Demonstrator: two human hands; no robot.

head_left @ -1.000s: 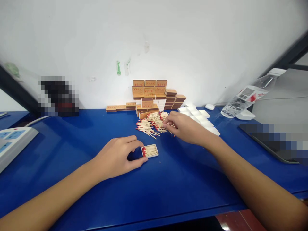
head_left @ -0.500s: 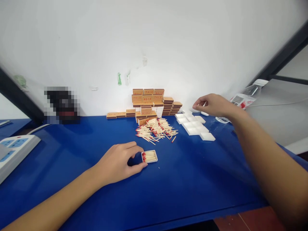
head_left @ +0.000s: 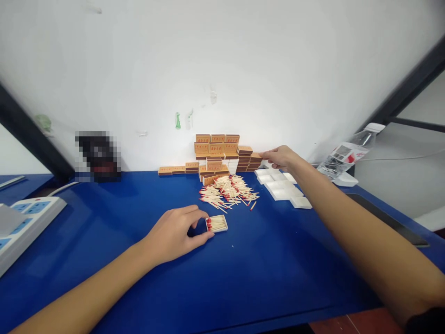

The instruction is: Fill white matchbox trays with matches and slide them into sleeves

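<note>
Pinching the filled tray [head_left: 217, 223], the left hand [head_left: 174, 234] rested; the right hand [head_left: 282, 157], fingers seemingly together, touched stacked matchboxes [head_left: 255, 158].

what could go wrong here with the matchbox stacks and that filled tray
The right hand reaches at the stacked matchboxes by the wall; a nudge could topple them onto the loose matches. The forearm passes over the empty white trays and might sweep them. The left hand only pinches the filled tray, which could tip.

Two bare forearms, no sleeves, rings or watch; left hand [head_left: 174, 234] and right hand [head_left: 283, 158] ungloved.
</note>
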